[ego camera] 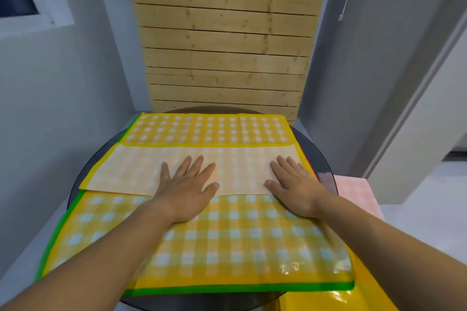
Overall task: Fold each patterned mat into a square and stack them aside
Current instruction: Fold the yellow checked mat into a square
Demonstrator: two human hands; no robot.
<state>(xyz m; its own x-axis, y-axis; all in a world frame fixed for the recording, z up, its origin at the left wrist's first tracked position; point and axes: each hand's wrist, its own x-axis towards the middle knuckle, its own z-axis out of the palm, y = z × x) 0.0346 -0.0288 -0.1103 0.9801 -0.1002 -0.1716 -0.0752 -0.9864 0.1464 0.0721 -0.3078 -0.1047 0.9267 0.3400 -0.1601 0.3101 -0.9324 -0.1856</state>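
Palms flat, fingers straight: left hand [187, 192], right hand [294, 190] press pale flap [126, 171] of yellow mat [227, 242]; flap runs left-right, left end nearer left hand.

Glossy plastic-looking yellow checked mat [227, 242] with shiny highlights, its folded-over paler underside [141, 169] matt, dark smooth glass-like round table [326, 174], rough knotty wooden slats [225, 40]

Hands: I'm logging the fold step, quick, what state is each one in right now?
Left hand: open, fingers spread, pressing flat on the folded flap of the yellow checked mat.
Right hand: open, flat on the same flap.
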